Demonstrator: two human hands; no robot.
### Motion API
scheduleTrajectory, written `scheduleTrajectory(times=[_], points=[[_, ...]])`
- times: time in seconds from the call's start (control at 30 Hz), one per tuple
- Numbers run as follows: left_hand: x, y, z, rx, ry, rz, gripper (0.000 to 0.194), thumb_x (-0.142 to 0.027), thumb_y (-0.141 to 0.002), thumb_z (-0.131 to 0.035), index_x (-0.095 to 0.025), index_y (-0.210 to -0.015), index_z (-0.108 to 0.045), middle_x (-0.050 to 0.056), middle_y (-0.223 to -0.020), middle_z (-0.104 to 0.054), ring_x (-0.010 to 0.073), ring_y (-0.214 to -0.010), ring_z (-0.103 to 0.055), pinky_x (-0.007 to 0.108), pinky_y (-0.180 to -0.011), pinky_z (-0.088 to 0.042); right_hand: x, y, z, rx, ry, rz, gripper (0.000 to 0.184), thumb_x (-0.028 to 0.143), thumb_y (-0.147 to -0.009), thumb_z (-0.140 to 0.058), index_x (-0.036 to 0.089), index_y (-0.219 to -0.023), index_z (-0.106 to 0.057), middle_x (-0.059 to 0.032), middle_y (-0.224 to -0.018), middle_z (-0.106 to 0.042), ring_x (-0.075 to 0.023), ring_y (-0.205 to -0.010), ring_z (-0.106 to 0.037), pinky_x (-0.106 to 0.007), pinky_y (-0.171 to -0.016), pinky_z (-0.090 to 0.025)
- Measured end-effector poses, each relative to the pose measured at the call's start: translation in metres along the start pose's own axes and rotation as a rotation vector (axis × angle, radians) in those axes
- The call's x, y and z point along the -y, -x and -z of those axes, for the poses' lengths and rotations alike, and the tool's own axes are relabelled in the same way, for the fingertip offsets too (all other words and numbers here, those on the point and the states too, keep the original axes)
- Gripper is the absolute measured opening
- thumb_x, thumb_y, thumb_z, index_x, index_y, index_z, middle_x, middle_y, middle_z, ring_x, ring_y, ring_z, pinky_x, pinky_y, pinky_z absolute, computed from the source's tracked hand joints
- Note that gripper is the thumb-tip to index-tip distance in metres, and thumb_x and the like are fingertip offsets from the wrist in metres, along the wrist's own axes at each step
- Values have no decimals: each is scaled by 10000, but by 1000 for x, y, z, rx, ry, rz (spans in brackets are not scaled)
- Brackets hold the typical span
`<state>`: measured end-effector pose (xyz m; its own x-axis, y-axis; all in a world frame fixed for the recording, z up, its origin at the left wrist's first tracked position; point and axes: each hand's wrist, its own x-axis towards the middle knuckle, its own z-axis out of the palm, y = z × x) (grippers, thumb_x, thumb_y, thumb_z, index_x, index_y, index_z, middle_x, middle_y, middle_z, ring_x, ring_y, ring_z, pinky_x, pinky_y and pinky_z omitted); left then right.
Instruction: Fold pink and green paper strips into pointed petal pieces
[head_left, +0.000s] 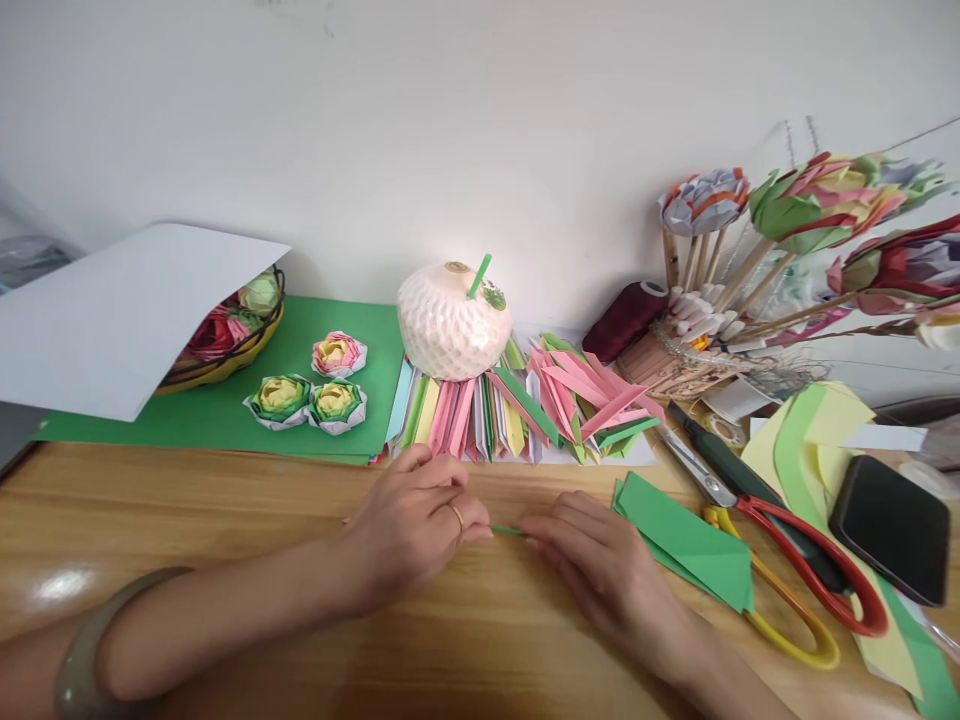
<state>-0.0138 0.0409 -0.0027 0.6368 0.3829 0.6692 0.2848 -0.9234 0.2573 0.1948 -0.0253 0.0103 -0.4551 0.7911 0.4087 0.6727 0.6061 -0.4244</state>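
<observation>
Over the middle of the wooden table, my left hand pinches one end of a narrow green paper strip. The other end is under the closed fingers of my right hand. Only a short, thin length of the strip shows between the hands; the rest is hidden by my fingers. Behind them lie many folded paper pieces in pink, green, yellow and white. A loose heap of folded paper strips sits to their right. Green paper pieces lie close to my right hand.
Red-handled scissors, yellow-handled scissors and a black phone lie at right. A white textured container stands behind the pieces. Paper flowers rest on green sheets, beside a basket under white paper.
</observation>
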Motion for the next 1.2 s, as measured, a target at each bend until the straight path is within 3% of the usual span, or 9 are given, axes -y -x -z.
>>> scheduleTrajectory(times=[0.13,0.23,0.53,0.73,0.87,0.93,1.07,1.13,1.2], points=[[6,4,2,61,-21,2,293,-107,-968,-350,-140,-828,-604,28,-721,-606,169,-814,-541,295,-696,-349,-4,1,4,39,-54,-21,269,97,-932,-365,171,-1088,-571,-53,-796,-642,-162,-710,-586,-269,-608,-473],[8,5,2,68,-36,-1,285,-83,-959,-337,-128,-880,-607,40,-744,-598,180,-843,-546,298,-705,-365,-6,3,6,32,-59,-88,197,129,-935,-404,186,-1030,-567,-38,-785,-644,-156,-704,-599,-257,-608,-478],[11,5,3,29,82,100,125,-246,-930,-519,-169,-889,-609,25,-759,-620,172,-810,-582,293,-725,-457,-7,4,3,-39,-71,-214,127,218,-941,-450,207,-908,-573,-7,-739,-650,-121,-638,-619,-210,-563,-478],[11,5,6,-9,243,165,142,-139,-917,-492,-182,-824,-590,-10,-630,-619,167,-755,-555,292,-693,-449,-7,1,9,-44,-50,-156,116,202,-930,-481,202,-884,-588,-3,-718,-636,-121,-648,-606,-214,-569,-470],[9,4,6,-12,308,223,190,-121,-931,-429,-184,-896,-604,-6,-639,-621,161,-731,-532,278,-669,-450,-7,2,18,-168,32,-109,96,189,-899,-531,199,-845,-610,4,-648,-624,-122,-579,-585,-227,-535,-459],[9,4,6,-39,298,259,189,-122,-932,-425,-181,-926,-605,-9,-631,-600,151,-716,-516,261,-661,-451,-7,5,22,-298,119,-175,89,203,-881,-558,210,-823,-625,13,-624,-628,-115,-522,-569,-224,-501,-449],[8,6,5,-50,243,238,165,-122,-925,-454,-171,-955,-609,0,-667,-612,152,-732,-512,254,-668,-448,-12,5,27,-728,308,-521,148,309,-875,-572,216,-940,-665,35,-549,-602,-110,-453,-538,-225,-469,-436],[6,6,4,-25,222,193,161,-115,-917,-462,-168,-937,-614,11,-698,-631,162,-746,-516,268,-678,-441,-18,1,27,-734,302,-644,303,384,-877,-544,197,-1097,-638,10,-625,-656,-133,-521,-591,-239,-503,-460],[4,6,4,8,207,163,163,-108,-913,-463,-167,-912,-615,10,-695,-634,167,-747,-517,275,-679,-431,-23,-3,28,-581,268,-677,406,421,-876,-513,190,-1202,-588,-22,-767,-716,-150,-587,-633,-247,-529,-479]])
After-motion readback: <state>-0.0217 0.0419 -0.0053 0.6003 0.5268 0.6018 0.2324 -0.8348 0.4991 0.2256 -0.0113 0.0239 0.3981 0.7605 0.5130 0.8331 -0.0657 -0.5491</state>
